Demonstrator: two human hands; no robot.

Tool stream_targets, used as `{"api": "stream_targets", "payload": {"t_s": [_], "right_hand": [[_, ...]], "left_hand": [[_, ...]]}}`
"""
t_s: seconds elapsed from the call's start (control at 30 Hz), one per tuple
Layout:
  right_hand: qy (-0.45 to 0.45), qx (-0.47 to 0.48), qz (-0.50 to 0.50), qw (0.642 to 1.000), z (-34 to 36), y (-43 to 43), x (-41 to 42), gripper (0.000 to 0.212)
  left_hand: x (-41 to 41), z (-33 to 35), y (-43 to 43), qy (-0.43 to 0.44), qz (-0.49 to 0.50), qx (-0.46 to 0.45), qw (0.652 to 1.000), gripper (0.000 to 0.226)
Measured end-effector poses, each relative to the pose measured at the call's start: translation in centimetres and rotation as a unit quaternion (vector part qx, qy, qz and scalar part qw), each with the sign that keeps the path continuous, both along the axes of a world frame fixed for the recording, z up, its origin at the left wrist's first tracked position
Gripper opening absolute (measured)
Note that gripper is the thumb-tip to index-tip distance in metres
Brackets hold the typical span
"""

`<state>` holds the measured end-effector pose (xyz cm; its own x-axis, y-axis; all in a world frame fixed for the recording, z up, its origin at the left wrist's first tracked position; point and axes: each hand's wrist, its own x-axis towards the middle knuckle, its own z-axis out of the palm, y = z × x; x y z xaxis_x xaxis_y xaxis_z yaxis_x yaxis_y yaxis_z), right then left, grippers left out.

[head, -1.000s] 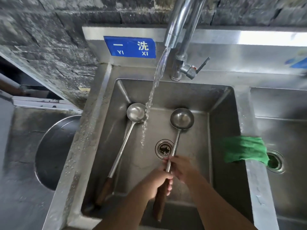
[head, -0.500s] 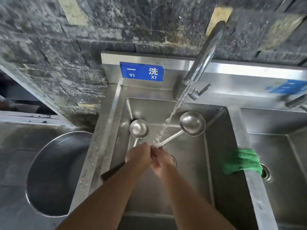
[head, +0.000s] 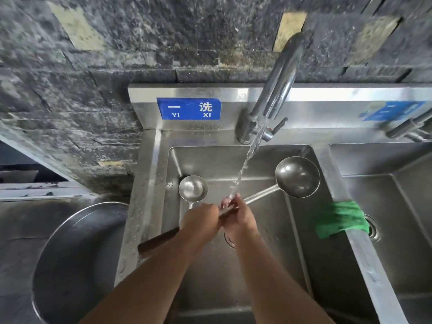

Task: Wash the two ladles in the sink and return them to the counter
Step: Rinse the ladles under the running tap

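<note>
Left hand (head: 201, 219) and right hand (head: 239, 215) touching; both curled.

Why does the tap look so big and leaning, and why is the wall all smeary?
Head view: the wide-angle lens stretches the tap and slants the sink rim; head view, edges: motion blur smears the stone wall and the right blue sign, while the left blue sign is readable; head view: the steel backsplash glares white.

Steel sink (head: 149, 183) beneath a flowing faucet (head: 280, 85); left hand (head: 201, 220) and right hand (head: 238, 218) both grip the shaft of the large ladle (head: 297, 177), its bowl near the basin's right wall, its dark wooden end over the left rim; the water stream (head: 245, 164) lands at the right hand's fingers; small ladle (head: 193, 189) lies behind the left hand; green cloth (head: 339, 218) drapes the divider.
</note>
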<state>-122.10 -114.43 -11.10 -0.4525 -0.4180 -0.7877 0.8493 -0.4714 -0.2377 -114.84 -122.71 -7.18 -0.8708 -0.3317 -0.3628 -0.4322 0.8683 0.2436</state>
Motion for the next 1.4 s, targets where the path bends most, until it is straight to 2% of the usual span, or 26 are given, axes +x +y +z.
{"api": "stream_targets", "payload": {"t_s": [0.1, 0.3, 0.4, 0.63, 0.67, 0.77, 0.83, 0.93, 1.03, 1.2, 1.33, 1.4], "right_hand": [[-0.044, -0.017, -0.08, 0.996, 0.6, -0.5, -0.5, 0.046], [-0.062, -0.032, -0.125, 0.99, 0.3, 2.3, -4.2, 0.046], [-0.048, -0.025, -0.158, 0.986, 0.4, 1.7, -4.0, 0.045], [-0.007, 0.012, -0.045, 0.999, 2.7, -4.7, 3.9, 0.041], [0.012, 0.041, -0.028, 0.999, 2.7, -5.0, 4.5, 0.038], [0.026, 0.132, 0.028, 0.991, 3.0, -4.6, 4.3, 0.036], [-0.018, 0.103, 0.012, 0.994, 3.0, -3.7, 3.6, 0.036], [-0.063, 0.012, -0.06, 0.996, 2.9, -2.9, 2.7, 0.041], [-0.048, 0.005, -0.097, 0.994, 1.8, -1.1, 0.7, 0.047], [-0.064, 0.004, -0.132, 0.989, -0.8, 4.1, -4.8, 0.046], [-0.055, -0.016, -0.161, 0.985, -0.2, 3.1, -4.3, 0.047], [-0.052, -0.023, -0.144, 0.988, 0.5, 1.8, -3.1, 0.045]], "left_hand": [[1.4, 0.5, -1.7, -0.034, 0.016, 0.017, 0.999, 0.016], [6.0, 1.9, -6.5, -0.084, 0.02, -0.059, 0.994, 0.025], [6.3, 2.3, -6.3, -0.085, 0.035, -0.054, 0.994, 0.021], [3.7, 2.6, -2.6, -0.037, 0.038, -0.079, 0.996, 0.02], [3.3, 2.6, -2.1, -0.028, 0.035, -0.092, 0.995, 0.027], [3.0, 2.1, -1.9, -0.006, 0.006, -0.113, 0.994, 0.064], [2.9, 1.9, -1.9, -0.013, -0.019, -0.129, 0.991, 0.071], [2.9, 2.0, -1.4, -0.014, -0.042, -0.103, 0.994, 0.04], [3.7, 2.4, -2.7, -0.053, -0.024, -0.067, 0.996, 0.018], [5.8, 2.8, -4.3, -0.091, 0.026, -0.06, 0.994, 0.033], [5.8, 2.8, -4.0, -0.095, 0.05, -0.073, 0.992, 0.024], [5.4, 3.0, -4.0, -0.091, 0.058, -0.08, 0.991, 0.021]]}}
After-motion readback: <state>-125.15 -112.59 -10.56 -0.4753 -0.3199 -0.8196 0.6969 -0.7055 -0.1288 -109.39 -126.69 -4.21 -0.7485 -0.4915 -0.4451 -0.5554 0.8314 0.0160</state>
